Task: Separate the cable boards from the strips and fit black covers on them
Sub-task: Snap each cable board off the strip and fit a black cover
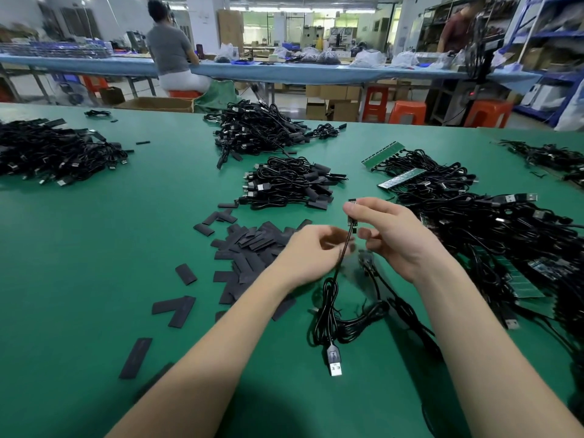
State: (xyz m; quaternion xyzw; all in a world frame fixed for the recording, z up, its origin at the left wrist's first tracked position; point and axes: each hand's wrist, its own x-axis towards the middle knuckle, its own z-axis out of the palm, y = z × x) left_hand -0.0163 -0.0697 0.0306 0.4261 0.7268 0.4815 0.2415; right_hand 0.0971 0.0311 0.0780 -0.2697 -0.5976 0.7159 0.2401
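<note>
We see the right hand (392, 235) pinching a small cable board (352, 213) above the green tabletop (94, 248), its cable (328, 298) hanging to a USB plug (335, 361). The left hand (311, 252) is blurred, fingers curled near the cable; we cannot tell whether it holds anything. Loose black covers (249, 248) lie beneath it. Green strips (401, 178) poke from a cable heap. No writing is readable.
</note>
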